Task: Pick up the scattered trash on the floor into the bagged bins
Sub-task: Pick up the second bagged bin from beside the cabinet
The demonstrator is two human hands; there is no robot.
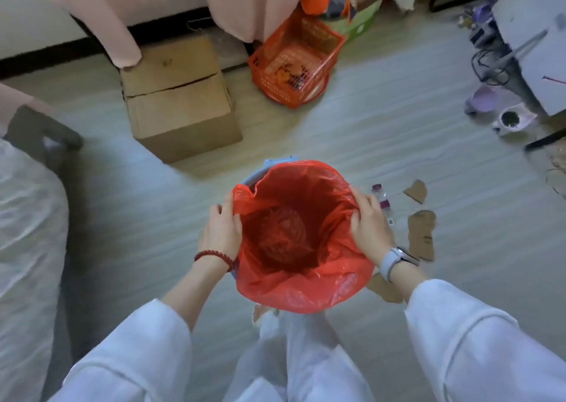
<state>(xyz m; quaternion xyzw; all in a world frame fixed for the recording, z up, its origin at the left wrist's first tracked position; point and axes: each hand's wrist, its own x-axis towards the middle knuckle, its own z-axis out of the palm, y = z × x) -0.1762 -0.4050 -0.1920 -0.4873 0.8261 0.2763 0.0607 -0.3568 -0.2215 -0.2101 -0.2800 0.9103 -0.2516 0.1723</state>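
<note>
A blue bin [277, 162] lined with a red plastic bag [306, 288] stands on the floor in front of me. My left hand [222, 230] grips the bag's left edge at the rim. My right hand [369, 224] grips the bag's right edge. The bag hangs over the rim on the near side. Torn brown cardboard pieces [422, 233] lie on the floor right of the bin, one more piece [416, 191] farther back. Small clear bottles with purple caps [381, 195] lie just beyond my right hand. Another cardboard scrap [382, 288] shows under my right wrist.
A closed cardboard box [180, 101] sits at the back left. An orange plastic basket [295, 61] stands beside it under pink fabric. A white table leg, cables and a small pot [511, 121] are at the right. A bed edge [27, 218] lies to the left.
</note>
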